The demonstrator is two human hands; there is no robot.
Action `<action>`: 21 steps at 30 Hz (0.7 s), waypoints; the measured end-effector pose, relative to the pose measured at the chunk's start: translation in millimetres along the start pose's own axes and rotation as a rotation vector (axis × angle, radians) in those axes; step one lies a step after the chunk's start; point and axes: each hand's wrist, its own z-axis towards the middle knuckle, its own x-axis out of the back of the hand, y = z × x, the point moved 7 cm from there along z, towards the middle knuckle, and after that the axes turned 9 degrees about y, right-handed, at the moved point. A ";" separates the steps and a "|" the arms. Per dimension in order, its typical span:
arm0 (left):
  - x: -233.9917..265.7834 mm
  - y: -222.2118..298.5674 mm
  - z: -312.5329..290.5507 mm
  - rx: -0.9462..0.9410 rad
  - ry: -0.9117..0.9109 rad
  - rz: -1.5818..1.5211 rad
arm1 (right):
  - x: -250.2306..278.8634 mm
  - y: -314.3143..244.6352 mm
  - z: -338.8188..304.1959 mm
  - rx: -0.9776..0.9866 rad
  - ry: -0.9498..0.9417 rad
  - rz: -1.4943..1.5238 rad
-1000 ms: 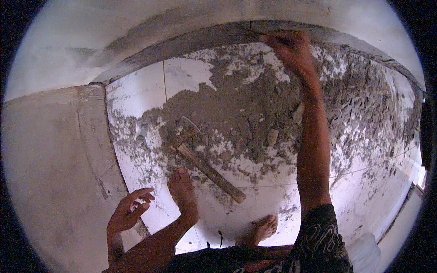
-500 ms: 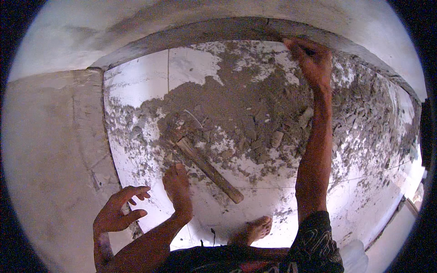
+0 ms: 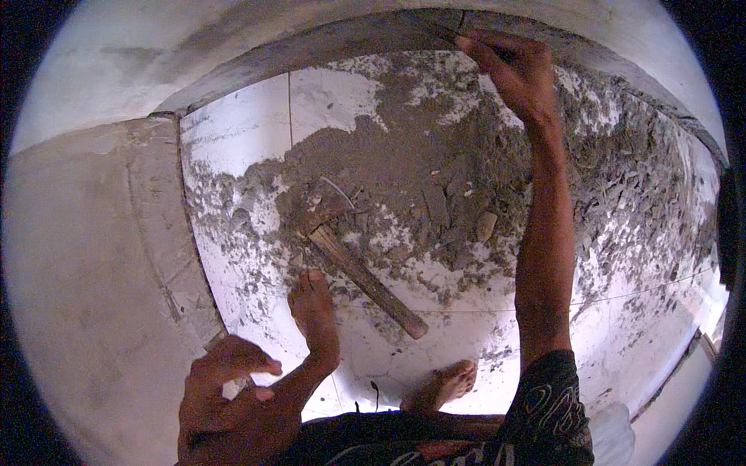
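At the foot of the far wall, my right hand (image 3: 517,74) is closed, fingers pinched around a thin dark pointed piece (image 3: 441,31). Its tip lies along the wall's lower strip; I cannot make out its kind. My left hand (image 3: 229,380) hovers low at the left beside my knee, fingers curved but apart, with nothing in it. Between the hands, a tool with a wooden handle (image 3: 369,279) lies on the floor. Its head is dusty and hard to tell from the rubble.
Grey rubble and dust (image 3: 420,171) cover much of the white tiled floor (image 3: 241,132). A raised dark strip (image 3: 311,66) runs along the far wall, and a plastered wall (image 3: 85,272) stands at the left. My bare feet (image 3: 313,307) are on the tiles near the tool.
My right hand has moved slightly farther and left along the wall's foot. My left hand has come nearer and to the right, toward my knee. The view has shifted a little.
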 end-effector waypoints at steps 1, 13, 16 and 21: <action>-2.3 5.4 0.9 -0.036 0.006 -0.013 | 7.8 1.8 -5.4 0.015 0.016 -0.001; -28.9 -18.8 -4.8 0.147 0.332 -0.188 | 0.4 -13.5 8.6 -0.075 -0.029 0.048; -146.4 -137.5 22.4 0.322 0.637 -0.365 | -34.2 -27.8 7.9 0.194 0.011 0.176; -184.5 -170.5 32.8 0.434 0.659 -0.543 | -7.3 -21.1 -5.1 0.110 0.048 0.248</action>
